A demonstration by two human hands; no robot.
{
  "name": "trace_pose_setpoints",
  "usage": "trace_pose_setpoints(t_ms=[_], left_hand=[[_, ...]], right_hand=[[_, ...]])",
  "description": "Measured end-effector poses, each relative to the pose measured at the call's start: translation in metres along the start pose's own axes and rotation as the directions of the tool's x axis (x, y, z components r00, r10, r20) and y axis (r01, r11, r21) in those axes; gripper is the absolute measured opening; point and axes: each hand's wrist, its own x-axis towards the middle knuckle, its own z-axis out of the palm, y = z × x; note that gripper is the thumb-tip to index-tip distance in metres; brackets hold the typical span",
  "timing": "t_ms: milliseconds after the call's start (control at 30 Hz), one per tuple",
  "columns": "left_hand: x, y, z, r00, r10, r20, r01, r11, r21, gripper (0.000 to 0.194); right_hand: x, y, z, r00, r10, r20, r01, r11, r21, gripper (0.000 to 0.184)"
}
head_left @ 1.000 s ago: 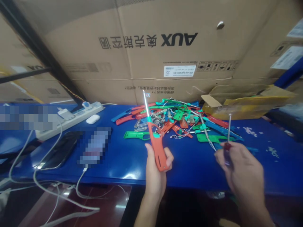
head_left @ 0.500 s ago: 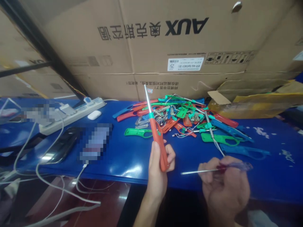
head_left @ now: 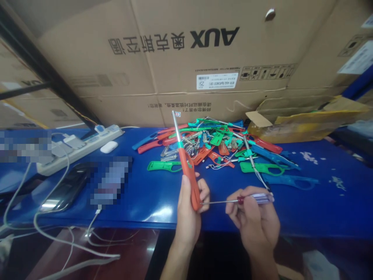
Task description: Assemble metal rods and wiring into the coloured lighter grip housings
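My left hand (head_left: 189,210) is closed round the handle of an orange long-nosed lighter (head_left: 188,171), its metal tube pointing up and away. My right hand (head_left: 256,221) grips a small screwdriver (head_left: 247,200) with a clear purple handle, held level. The screwdriver's tip touches the side of the lighter's handle near my left fingers. Both hands hover over the front edge of the blue table (head_left: 145,190).
A heap of red, green and blue lighter shells and metal parts (head_left: 221,147) lies behind my hands. A white power strip (head_left: 78,147), white earbud case (head_left: 108,146), dark phone (head_left: 65,188) and cables lie on the left. Large cardboard boxes (head_left: 186,58) stand behind; torn cardboard (head_left: 305,120) sits at right.
My right hand turned the screwdriver from upright to level and moved it left until its tip met the lighter's handle. The left hand kept the lighter nearly still.
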Motion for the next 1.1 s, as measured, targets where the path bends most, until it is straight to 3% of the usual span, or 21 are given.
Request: trace_pose_setpoints(t_ms=[300, 400, 567, 733, 933, 1033, 1100], left_hand=[[0.0, 0.002, 0.0, 1.0, -0.012, -0.018, 0.012, 0.999, -0.035, 0.041], [0.0, 0.001, 0.0, 0.999, -0.024, -0.034, 0.023, 0.999, -0.045, 0.041], [0.001, 0.002, -0.001, 0.998, -0.039, -0.046, 0.036, 0.997, -0.066, 0.042], [0.003, 0.004, -0.001, 0.997, -0.048, -0.058, 0.042, 0.995, -0.095, 0.043], [0.003, 0.004, -0.001, 0.996, -0.062, -0.069, 0.055, 0.994, -0.093, 0.047], [0.002, 0.002, -0.002, 0.996, -0.058, -0.066, 0.053, 0.996, -0.076, 0.047], [0.002, 0.001, -0.002, 0.996, -0.064, -0.06, 0.06, 0.996, -0.06, 0.048]], right_hand=[[0.0, 0.002, 0.0, 1.0, 0.01, 0.01, -0.01, 1.0, 0.003, 0.012], [0.004, 0.008, -0.007, 0.992, -0.067, 0.106, 0.068, 0.998, -0.007, 0.009], [0.01, 0.017, -0.023, 0.929, -0.272, 0.249, 0.294, 0.954, -0.055, 0.006], [0.009, 0.022, -0.025, 0.936, -0.34, 0.091, 0.351, 0.92, -0.173, 0.055], [0.008, 0.02, -0.021, 0.895, -0.419, 0.153, 0.444, 0.869, -0.219, 0.042], [0.009, 0.022, -0.023, 0.884, -0.457, 0.095, 0.466, 0.853, -0.236, 0.041], [0.009, 0.025, -0.025, 0.845, -0.534, 0.017, 0.511, 0.798, -0.319, 0.04]])
